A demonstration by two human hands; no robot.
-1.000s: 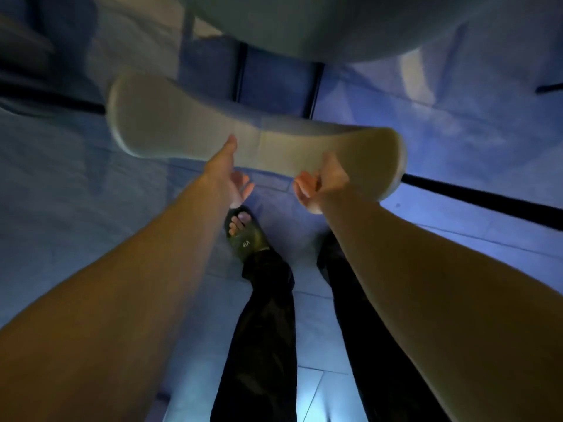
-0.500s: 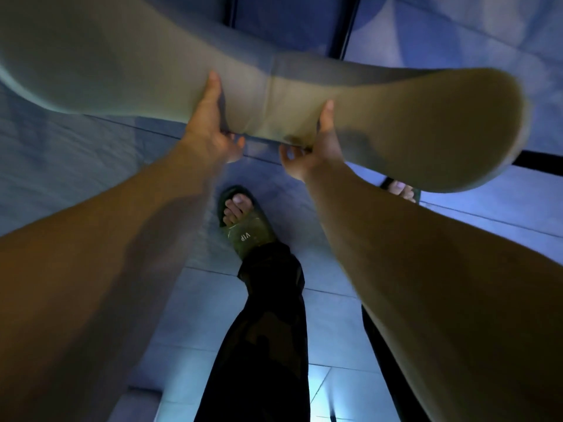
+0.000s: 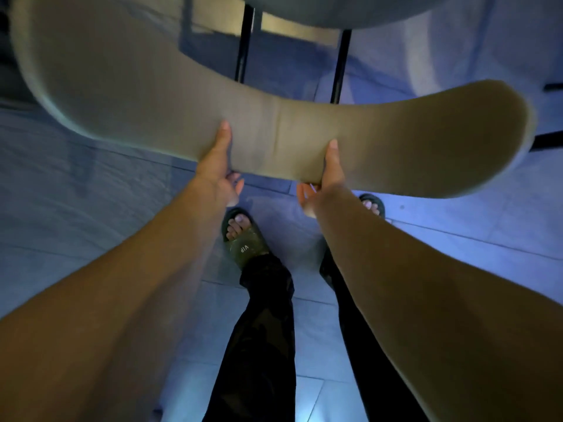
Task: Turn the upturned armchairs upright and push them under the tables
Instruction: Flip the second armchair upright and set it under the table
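Observation:
A beige upholstered armchair fills the upper half of the view; its curved backrest [image 3: 274, 123] runs from the top left to the right. My left hand [image 3: 217, 166] grips the backrest's near edge left of the centre seam, thumb on top and fingers under. My right hand [image 3: 327, 175] grips the same edge right of the seam. The chair's pale seat [image 3: 335, 7] shows at the top, with two black legs [image 3: 243, 44] below it going down to the floor.
Grey floor tiles [image 3: 106, 223] lie under the chair, lit blue. My feet in dark slides [image 3: 243, 239] and black trousers stand just behind the backrest. A black bar [image 3: 548, 141] runs along the floor at the right.
Both hands closed on the backrest's edge a second ago and keep their hold. The backrest came much nearer and larger, and now sits a little lower and further off again.

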